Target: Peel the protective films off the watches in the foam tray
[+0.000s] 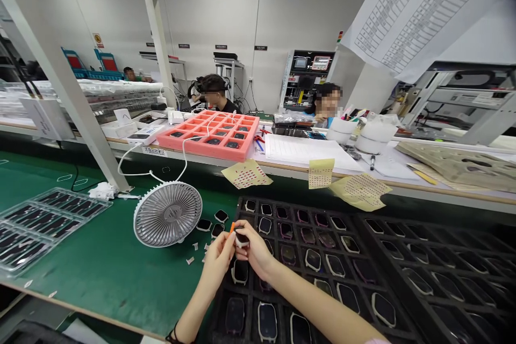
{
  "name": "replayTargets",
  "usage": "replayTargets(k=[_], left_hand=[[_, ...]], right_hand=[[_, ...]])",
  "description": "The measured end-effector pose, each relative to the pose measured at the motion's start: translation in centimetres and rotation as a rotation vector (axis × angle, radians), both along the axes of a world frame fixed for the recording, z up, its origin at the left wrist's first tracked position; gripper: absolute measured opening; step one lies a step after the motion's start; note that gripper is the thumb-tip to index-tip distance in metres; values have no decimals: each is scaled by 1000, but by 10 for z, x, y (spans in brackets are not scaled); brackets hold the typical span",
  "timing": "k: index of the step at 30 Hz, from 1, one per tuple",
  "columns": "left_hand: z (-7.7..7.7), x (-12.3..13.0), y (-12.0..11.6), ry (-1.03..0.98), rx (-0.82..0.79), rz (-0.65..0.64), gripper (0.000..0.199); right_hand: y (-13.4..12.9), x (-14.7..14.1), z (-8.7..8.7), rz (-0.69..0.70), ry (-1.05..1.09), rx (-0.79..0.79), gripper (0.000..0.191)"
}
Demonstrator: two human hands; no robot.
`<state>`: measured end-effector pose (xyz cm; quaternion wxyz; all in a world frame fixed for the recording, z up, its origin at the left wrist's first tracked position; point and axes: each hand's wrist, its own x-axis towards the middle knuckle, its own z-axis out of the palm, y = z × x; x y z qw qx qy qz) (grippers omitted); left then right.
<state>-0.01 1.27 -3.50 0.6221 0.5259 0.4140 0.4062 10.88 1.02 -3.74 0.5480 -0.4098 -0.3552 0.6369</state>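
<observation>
My right hand (257, 250) is closed round a smartwatch body (242, 240) with a dark screen and a pale frame. My left hand (219, 256) meets it there, its thumb and fingers pinched on a small orange piece (233, 227) at the watch's edge. Whether that piece is a tool or a strip I cannot tell. Below both hands lies a black compartment tray (252, 290) with watch bodies in its pockets. Just left of my hands a few loose watches (204, 224) and several small pale scraps (190, 261) rest on the green mat.
A white round fan (172, 215) stands on the green mat (100, 285) to the left. Beyond it lies a clear plastic tray (44, 226). A second black tray (427, 258) is at right. On the shelf sits a pink foam tray (201, 145). Co-workers (215, 94) sit behind it.
</observation>
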Motion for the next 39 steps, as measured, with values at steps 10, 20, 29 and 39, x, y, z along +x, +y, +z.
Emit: replayTargets(k=[10,20,29,39], left_hand=[[-23,-58,17,461,256,109,38],[-29,-66,14,1068,303,56,25],[-26,-65,12,1100,283,18,25],[-25,-66,12,1147,303,21,24]], right_hand=[[56,56,-35,-300,-656,244,13],[42,57,-44,-263,-1199,456,24],[37,62,-47,-110,-1355,535,44],[11,54,-34,-66,-1405,560,38]])
